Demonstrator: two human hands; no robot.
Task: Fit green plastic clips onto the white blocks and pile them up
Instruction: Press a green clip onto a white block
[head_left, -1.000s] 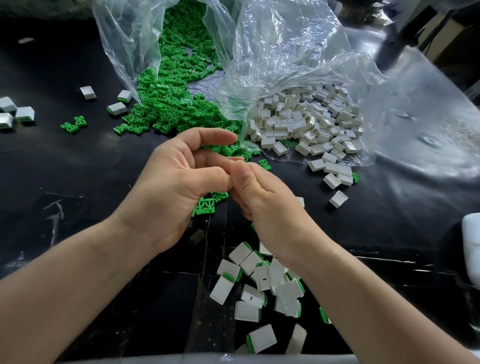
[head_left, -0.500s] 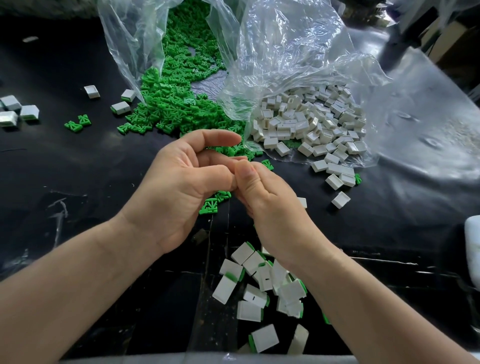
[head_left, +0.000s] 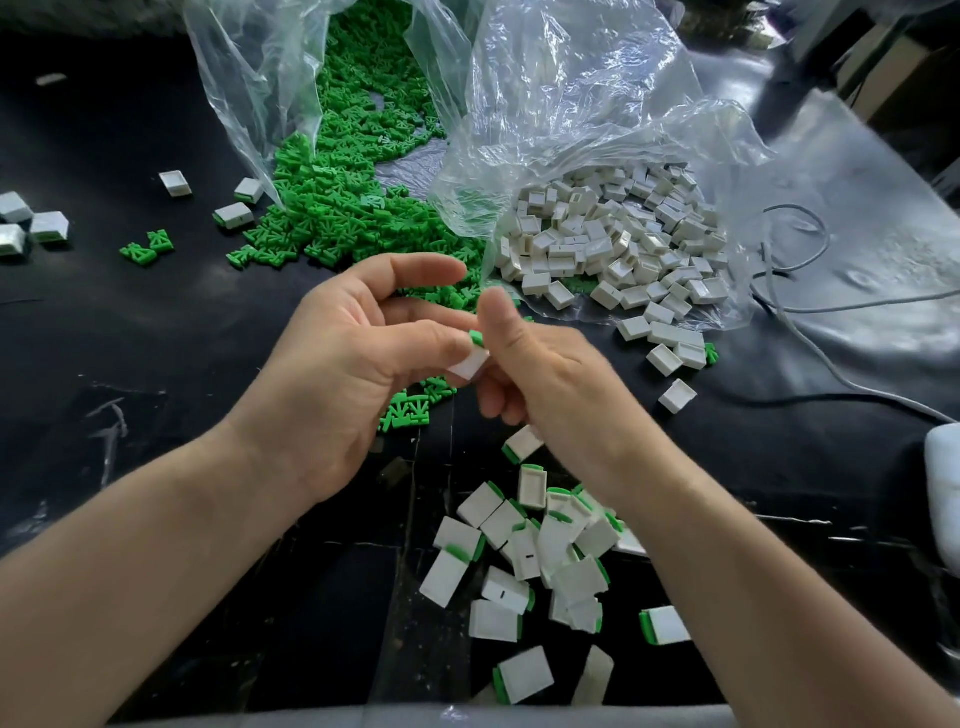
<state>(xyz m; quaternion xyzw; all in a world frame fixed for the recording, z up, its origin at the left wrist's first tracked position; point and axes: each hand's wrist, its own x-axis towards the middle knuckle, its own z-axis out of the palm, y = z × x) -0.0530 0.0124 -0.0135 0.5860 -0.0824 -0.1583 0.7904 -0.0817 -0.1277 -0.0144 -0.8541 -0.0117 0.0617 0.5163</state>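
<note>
One block (head_left: 469, 362) pinched by left hand (head_left: 353, 374), right hand (head_left: 545, 384)

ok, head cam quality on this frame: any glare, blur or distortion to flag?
Head view: light glares off the clear bag over the loose blocks; the right hand is smeared, while the left hand and the white block it pinches are sharp; wide-angle bending stretches things toward the frame's edges.

Both forearms were bare as far as they showed, and the left hand (head_left: 353, 364) and the right hand (head_left: 540, 384) were bare as well.
</note>
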